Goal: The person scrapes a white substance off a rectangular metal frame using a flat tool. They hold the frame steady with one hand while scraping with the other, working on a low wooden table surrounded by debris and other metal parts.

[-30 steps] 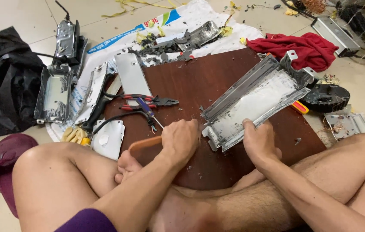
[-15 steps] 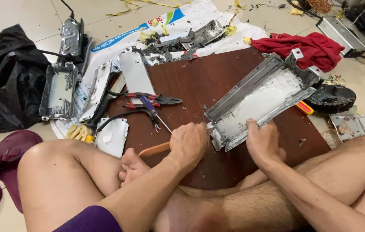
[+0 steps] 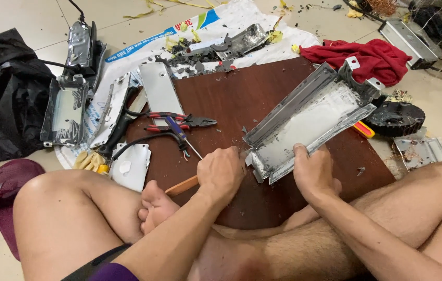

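A long grey metal casing [image 3: 309,122], shaped like a shallow tray, lies slanted on a dark brown wooden board [image 3: 262,88]. My right hand [image 3: 313,171] grips the casing's near end, thumb on its inner face. My left hand [image 3: 222,170] is closed around a tool with an orange-brown wooden handle [image 3: 182,186], and its tip is hidden at the casing's near left corner. My bare legs frame the board, one foot [image 3: 156,205] resting under the left hand.
Red-handled pliers [image 3: 179,121] and a blue screwdriver [image 3: 182,134] lie on the board's left. Metal covers [image 3: 67,112] and scrap sit on a white sack beside a black bag [image 3: 7,99]. A red cloth [image 3: 372,57], a black round part [image 3: 398,117] and a metal box [image 3: 408,39] lie to the right.
My left hand has shifted slightly right with the wooden-handled tool, pressing closer to the casing's near corner. My right hand keeps its grip on the casing.
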